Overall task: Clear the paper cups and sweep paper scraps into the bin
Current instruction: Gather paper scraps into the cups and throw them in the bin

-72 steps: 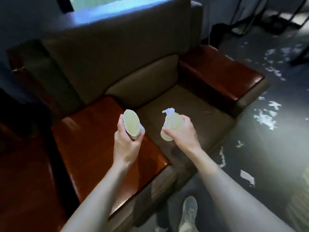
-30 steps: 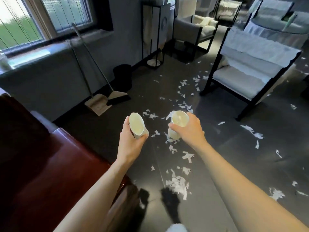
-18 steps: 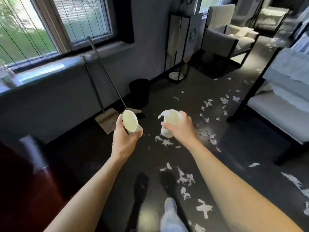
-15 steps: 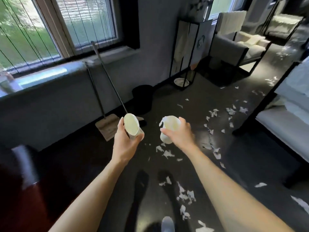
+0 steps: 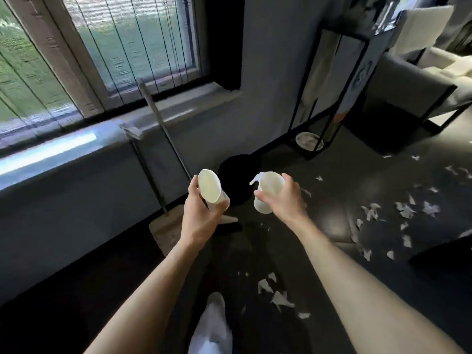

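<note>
My left hand (image 5: 201,218) grips a white paper cup (image 5: 210,187), tilted with its mouth toward me. My right hand (image 5: 283,200) holds a second white paper cup (image 5: 268,190) that has a paper scrap sticking out at its rim. A black bin (image 5: 238,169) stands on the floor against the wall, just beyond and between the two cups. White paper scraps (image 5: 403,210) lie scattered over the dark floor at the right, and more scraps (image 5: 275,295) lie near my foot.
A broom (image 5: 163,129) and a long-handled dustpan (image 5: 166,226) lean against the wall under the window, left of the bin. A black metal stand (image 5: 329,98) is at the back right, with a grey armchair (image 5: 413,93) beyond it. My white shoe (image 5: 212,325) is below.
I have turned away from the brown armchair and walked toward the window wall. The bin, broom and dustpan are now much closer. Both hands still hold their cups the same way.
</note>
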The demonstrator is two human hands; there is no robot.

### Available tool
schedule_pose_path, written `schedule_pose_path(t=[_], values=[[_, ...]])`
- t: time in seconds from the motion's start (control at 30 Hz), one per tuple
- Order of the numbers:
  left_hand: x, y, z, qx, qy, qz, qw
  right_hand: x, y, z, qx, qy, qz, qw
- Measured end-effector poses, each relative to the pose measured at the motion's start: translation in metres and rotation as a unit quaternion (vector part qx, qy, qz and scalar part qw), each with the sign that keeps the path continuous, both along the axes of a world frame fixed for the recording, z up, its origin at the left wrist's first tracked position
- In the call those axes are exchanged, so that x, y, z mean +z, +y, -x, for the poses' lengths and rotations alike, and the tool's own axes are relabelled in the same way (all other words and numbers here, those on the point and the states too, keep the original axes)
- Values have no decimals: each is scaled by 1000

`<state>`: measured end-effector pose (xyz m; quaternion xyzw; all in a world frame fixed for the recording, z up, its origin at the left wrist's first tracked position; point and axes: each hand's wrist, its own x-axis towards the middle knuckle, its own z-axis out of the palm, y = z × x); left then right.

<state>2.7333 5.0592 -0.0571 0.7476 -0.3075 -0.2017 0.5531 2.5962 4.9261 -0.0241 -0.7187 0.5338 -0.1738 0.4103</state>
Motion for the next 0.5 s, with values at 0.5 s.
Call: schedule_pose_path(t=[0.5], values=[[-70,-293,-186,-69,-38,-103,992,-100,-272,-189,-56,-22,-104,993]])
